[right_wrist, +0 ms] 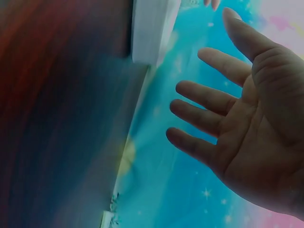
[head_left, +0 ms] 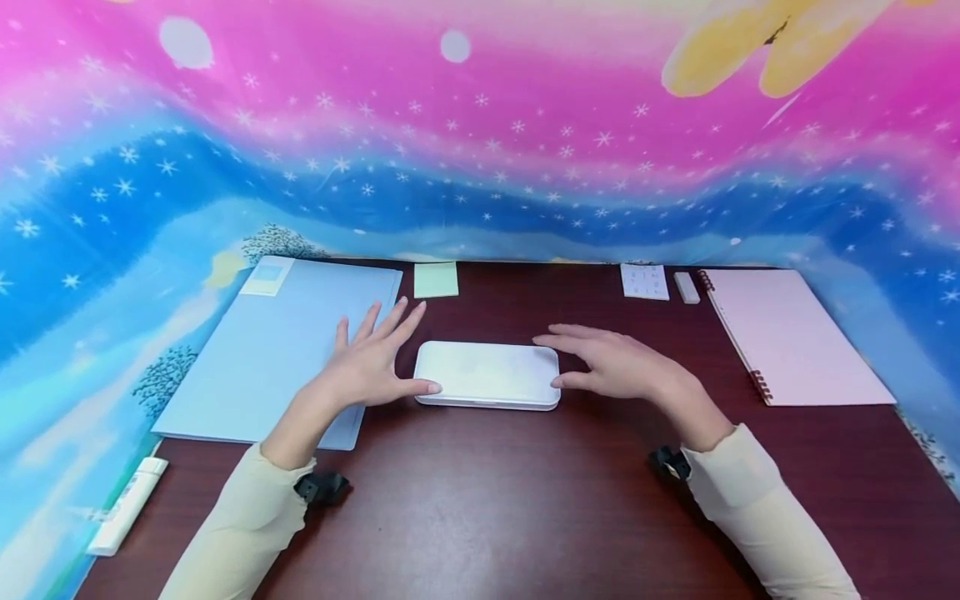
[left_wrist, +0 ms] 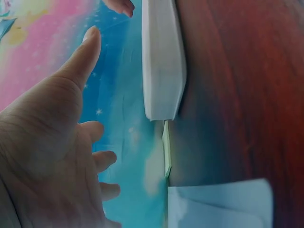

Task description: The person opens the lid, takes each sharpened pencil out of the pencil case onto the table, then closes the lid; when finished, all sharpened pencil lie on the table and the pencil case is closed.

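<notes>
A white, rounded rectangular case (head_left: 487, 375), like a pencil case, lies flat on the dark wooden table with its long side toward me. My left hand (head_left: 367, 362) is spread at its left end, fingers apart; the thumb tip overlaps the near left corner in the head view. On the opposite end, the right hand (head_left: 618, 362) has its fingers extended and thumb apart, tips right by the case's edge. Both wrist views show bare palms holding nothing, with the end of the case (left_wrist: 164, 71) standing a little away from the left hand.
Partly under the left hand's outline lies a light blue folder (head_left: 225, 367). Pale green sticky notes (head_left: 436, 280), a small printed pad (head_left: 644, 282) and a white eraser (head_left: 686, 287) line the back. A pink spiral notebook (head_left: 802, 342) is right; a white tube (head_left: 129, 507) lies left.
</notes>
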{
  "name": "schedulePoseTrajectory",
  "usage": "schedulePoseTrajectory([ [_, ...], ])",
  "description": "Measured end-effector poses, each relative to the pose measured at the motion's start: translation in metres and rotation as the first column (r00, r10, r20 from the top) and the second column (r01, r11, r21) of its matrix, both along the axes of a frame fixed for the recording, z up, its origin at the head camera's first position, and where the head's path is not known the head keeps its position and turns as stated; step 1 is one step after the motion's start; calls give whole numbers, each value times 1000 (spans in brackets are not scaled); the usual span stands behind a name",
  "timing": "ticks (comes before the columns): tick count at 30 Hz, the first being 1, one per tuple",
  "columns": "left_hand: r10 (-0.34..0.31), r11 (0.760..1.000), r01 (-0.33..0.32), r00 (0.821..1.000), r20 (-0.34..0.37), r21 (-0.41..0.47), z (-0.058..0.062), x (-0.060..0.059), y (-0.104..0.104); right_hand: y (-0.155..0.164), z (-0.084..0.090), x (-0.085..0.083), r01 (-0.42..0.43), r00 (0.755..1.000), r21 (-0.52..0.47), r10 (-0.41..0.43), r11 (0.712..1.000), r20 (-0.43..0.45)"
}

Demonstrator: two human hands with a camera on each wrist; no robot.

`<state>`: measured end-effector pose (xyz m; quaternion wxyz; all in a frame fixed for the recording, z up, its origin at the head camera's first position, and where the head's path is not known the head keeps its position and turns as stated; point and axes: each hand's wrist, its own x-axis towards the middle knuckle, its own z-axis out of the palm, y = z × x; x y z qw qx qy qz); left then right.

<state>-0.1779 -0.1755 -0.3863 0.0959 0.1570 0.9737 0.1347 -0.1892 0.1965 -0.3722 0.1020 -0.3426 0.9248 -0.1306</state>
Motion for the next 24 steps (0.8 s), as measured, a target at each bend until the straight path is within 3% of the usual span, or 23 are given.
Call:
schedulePoseTrajectory([
  [9, -74, 994, 65, 993, 94, 93, -12, -3, 5, -17, -11, 6, -19, 999, 85, 15, 996, 44],
  [20, -100, 989, 82, 984, 150, 122, -14, -3, 11, -29, -18, 5, 9, 1000, 127, -9, 992, 3],
  [24, -75, 992, 60, 988, 135, 112, -16, 1, 10, -36, -20, 4, 3, 1000, 135, -2, 991, -9],
])
